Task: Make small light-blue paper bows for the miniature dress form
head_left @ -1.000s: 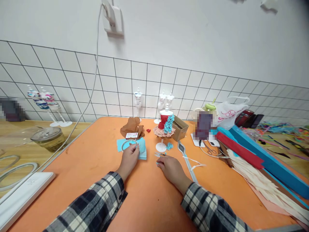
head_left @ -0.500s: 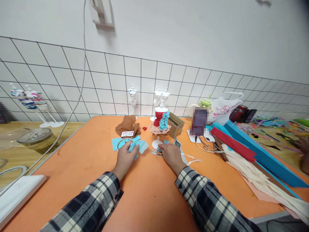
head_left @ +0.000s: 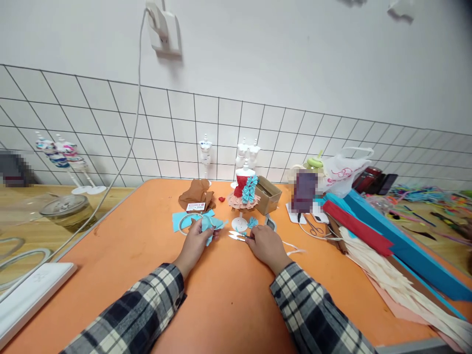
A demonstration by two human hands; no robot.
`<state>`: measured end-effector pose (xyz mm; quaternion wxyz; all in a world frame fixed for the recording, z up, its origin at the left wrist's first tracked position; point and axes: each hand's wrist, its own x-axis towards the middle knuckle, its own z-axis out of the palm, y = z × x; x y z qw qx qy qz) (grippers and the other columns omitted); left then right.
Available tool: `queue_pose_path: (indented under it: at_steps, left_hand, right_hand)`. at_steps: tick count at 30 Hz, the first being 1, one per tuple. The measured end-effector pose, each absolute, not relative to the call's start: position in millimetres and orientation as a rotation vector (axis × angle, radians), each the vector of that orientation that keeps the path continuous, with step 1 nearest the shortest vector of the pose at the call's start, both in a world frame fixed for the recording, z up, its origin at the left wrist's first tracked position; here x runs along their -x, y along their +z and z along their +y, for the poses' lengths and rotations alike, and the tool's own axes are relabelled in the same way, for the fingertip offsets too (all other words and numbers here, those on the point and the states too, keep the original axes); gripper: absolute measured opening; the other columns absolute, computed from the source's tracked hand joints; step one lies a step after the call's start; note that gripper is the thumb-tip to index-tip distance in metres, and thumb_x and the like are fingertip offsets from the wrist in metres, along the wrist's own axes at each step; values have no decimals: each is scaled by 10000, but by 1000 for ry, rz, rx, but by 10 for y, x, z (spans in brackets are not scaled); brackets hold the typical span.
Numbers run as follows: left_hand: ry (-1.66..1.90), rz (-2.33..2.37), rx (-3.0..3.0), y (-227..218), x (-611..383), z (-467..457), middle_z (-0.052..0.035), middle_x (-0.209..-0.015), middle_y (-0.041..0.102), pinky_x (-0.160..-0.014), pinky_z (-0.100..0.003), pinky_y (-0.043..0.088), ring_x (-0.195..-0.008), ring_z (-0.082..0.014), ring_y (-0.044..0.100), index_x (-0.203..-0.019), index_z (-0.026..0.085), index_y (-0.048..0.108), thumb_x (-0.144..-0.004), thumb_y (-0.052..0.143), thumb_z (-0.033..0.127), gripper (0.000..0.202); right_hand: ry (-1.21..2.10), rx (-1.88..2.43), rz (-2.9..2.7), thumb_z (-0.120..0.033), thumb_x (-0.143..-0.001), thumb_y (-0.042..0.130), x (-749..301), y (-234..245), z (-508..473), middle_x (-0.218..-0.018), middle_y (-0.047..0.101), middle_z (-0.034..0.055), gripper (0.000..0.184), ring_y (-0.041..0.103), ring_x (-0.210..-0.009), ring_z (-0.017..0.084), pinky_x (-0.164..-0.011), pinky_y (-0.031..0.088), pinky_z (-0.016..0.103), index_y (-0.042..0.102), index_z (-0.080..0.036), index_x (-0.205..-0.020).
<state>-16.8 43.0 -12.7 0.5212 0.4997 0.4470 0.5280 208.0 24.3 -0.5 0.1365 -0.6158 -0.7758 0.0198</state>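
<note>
My left hand [head_left: 197,243] is closed on a piece of light blue crepe paper [head_left: 211,224], lifted a little off the orange table [head_left: 221,305]. My right hand [head_left: 267,246] is closed on small silver snips [head_left: 236,236], their blades pointing left toward the blue paper. Just beyond both hands stands a small white mannequin [head_left: 244,194] wearing a red, blue and peach paper dress. More blue paper and a tape ring [head_left: 189,221] lie under my left hand.
Brown paper [head_left: 197,194] and a small cardboard box [head_left: 267,195] sit behind the mannequin. Rolls and sheets of blue, red and cream paper [head_left: 372,231] lie at the right with scissors [head_left: 313,227]. A glass jar [head_left: 68,211] and white tray [head_left: 29,295] are at the left. Bare mannequins [head_left: 205,152] stand by the wall.
My left hand has picked the blue paper up off the pile. My right hand has taken hold of the snips and drawn them slightly toward me.
</note>
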Motion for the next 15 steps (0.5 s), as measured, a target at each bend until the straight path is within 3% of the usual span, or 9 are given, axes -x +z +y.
queue_pose_path:
  at_steps: [5, 10, 12, 15]
  left_hand:
    - [1235, 1002, -1042, -161, 192, 455, 3, -740, 678, -654, -303, 539, -636, -158, 652, -848, 183, 514, -671, 709, 204, 264]
    - [1148, 970, -626, -107, 267, 470, -21, -724, 672, -665, -274, 557, -651, -137, 661, -805, 165, 569, -716, 531, 8, 185]
    - [1122, 974, -580, -53, 288, 453, -29, -703, 665, -641, -268, 558, -617, -127, 653, -783, 165, 565, -745, 487, 14, 174]
    - [1103, 935, -528, 17, 288, 404, -46, -700, 667, -613, -277, 556, -608, -137, 651, -741, 167, 553, -799, 474, 98, 120]
  right_hand:
    - [90, 1693, -2363, -306, -853, 611, -2028, 37, 180, -877, 648, 52, 113, 569, -890, 208, -690, 345, 277, 588, -195, -854]
    - [109, 1742, -2298, -283, -940, 478, -1991, 88, 157, -896, 652, 75, 225, 602, -840, 215, -673, 352, 284, 530, -209, -1146]
    - [173, 1683, -2281, -251, -943, 461, -2000, 82, 174, -914, 657, 68, 284, 608, -865, 221, -699, 370, 287, 505, -236, -1223]
    - [337, 1468, -2151, -205, -961, 374, -1995, 60, 171, -1014, 653, 70, 270, 594, -963, 210, -779, 402, 293, 530, -223, -1181]
